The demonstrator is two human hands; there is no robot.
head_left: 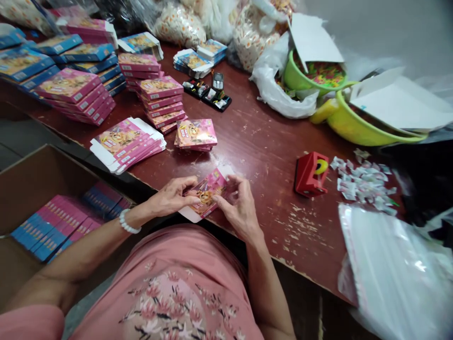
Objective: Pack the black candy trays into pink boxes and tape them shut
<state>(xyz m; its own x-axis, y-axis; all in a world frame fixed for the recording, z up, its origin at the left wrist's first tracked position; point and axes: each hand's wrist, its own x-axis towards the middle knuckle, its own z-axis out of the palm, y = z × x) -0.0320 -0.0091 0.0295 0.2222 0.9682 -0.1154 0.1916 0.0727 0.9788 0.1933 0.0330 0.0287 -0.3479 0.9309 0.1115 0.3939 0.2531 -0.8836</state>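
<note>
Between both hands, at the table's near edge, is a pink printed carton (pixel 208 190) with white end flaps sticking out. My left hand (pixel 174 196) grips its left side, thumb on the printed face. My right hand (pixel 241 204) holds the right side, with its thumb pressed on the front. Just beyond lies a short stack of pink boxes (pixel 196 133). To the left of it, several flat unfolded pink cartons (pixel 129 141) are piled with white flaps showing.
Pink boxes (pixel 163 101) and blue boxes (pixel 24 66) stand stacked at left. A large cardboard box (pixel 38 170) of packed boxes sits below. On the right are a red tape dispenser (pixel 307 175), small wrapped packets (pixel 366 182), plastic bags (pixel 396 269), a green bowl (pixel 293 75) and a yellow-green basin (pixel 357 125).
</note>
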